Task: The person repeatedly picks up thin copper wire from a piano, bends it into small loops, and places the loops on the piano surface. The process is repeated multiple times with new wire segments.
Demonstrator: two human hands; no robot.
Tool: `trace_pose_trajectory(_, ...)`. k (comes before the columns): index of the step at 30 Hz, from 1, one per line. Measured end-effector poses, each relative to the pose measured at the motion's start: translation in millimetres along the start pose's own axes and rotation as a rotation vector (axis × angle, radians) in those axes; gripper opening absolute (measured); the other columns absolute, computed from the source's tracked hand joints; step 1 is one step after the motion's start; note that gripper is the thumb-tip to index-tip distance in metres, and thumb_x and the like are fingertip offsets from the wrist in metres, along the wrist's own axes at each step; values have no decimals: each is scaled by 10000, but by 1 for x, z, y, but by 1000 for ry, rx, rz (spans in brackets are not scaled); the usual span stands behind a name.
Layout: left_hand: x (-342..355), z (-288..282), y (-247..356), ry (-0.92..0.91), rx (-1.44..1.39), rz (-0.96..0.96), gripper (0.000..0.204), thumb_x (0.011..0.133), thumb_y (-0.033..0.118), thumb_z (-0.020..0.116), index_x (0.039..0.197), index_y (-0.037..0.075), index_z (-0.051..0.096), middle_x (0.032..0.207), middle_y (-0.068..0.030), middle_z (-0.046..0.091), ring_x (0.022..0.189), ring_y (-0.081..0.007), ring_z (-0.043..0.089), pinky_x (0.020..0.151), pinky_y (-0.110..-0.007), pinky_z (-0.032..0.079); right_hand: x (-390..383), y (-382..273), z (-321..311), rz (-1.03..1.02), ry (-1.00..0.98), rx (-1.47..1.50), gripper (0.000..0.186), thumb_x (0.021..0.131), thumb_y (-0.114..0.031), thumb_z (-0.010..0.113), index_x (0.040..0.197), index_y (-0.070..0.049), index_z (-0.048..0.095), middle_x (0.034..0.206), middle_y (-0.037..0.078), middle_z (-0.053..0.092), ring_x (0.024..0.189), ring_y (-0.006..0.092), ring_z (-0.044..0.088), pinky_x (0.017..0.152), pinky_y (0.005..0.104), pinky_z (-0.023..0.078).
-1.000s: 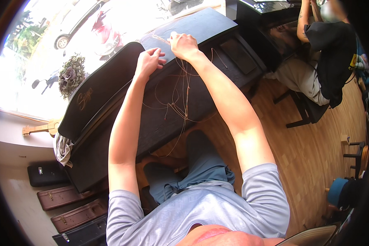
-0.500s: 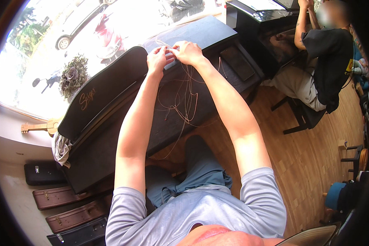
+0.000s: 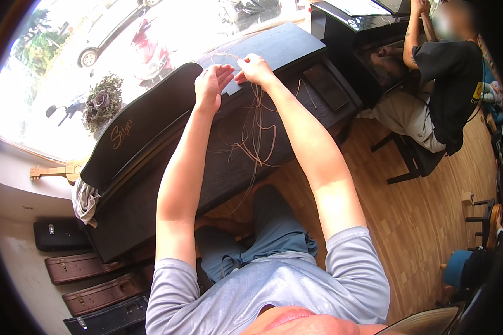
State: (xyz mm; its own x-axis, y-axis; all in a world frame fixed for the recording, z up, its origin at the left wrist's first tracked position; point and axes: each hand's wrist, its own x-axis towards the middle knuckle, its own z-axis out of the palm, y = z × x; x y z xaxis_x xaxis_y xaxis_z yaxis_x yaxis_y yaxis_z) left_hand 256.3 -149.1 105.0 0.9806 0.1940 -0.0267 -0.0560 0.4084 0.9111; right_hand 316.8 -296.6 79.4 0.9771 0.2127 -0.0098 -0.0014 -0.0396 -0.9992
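My right hand (image 3: 255,69) is raised over the far part of a black table-like cabinet (image 3: 134,215), its fingers pinched on thin brown cord (image 3: 256,114). Several loose strands and loops of the cord dangle below that hand, in front of the dark surface. A short curved length of it also sticks out to the left above my fingertips. Beside it, my left hand (image 3: 208,86) is open, fingers stretched out toward the right hand, with nothing visible in it. A small gap separates the two hands.
A tall black curved panel (image 3: 145,125) rises left of my hands. On the right lie a dark flat rectangular object (image 3: 325,87) and a thin piece of wire. Another person (image 3: 450,89) sits at the far right. Instrument cases (image 3: 84,268) line the lower left.
My left hand has drawn slightly away from the right one and its fingers have straightened. The right hand keeps its pinch, and the dangling loops have swung a little.
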Motion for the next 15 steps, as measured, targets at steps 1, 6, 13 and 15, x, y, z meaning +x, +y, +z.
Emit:
trace_pose_trajectory(1, -3, 3, 2, 12, 28, 0, 265, 1013, 164, 552, 1145, -65, 551, 986, -180, 688, 897, -300, 728, 797, -370, 617, -3, -1, -1, 0, -11, 10, 294, 996, -252, 587, 1011, 39, 623, 790, 172, 723, 692, 221, 733, 682, 325, 578)
trace_pose_trajectory(6, -16, 12, 15, 1, 259, -62, 381, 1053, 289, 483, 1274, -19, 527, 837, -113, 660, 921, -283, 719, 848, -393, 593, -20, -14, -6, -88, -116, -40, 276, 1003, -274, 599, 1034, -3, 648, 691, 64, 644, 584, 149, 648, 592, 299, 517)
trace_pose_trajectory(13, -10, 9, 37, -33, -357, -104, 356, 1043, 254, 425, 1280, 15, 542, 756, -17, 604, 774, -191, 613, 960, -422, 512, -28, 2, -24, -204, -115, 142, 189, 1026, -242, 572, 998, -72, 648, 604, -61, 443, 458, 47, 396, 483, 232, 376)
trace_pose_trajectory(15, 3, -12, 37, -133, -391, -27, 347, 1053, 243, 444, 1323, 44, 531, 889, -48, 615, 865, -194, 610, 942, -407, 526, -30, 7, -28, -267, -27, 115, 196, 1023, -240, 568, 974, -70, 651, 637, -36, 480, 512, 65, 427, 506, 252, 388)
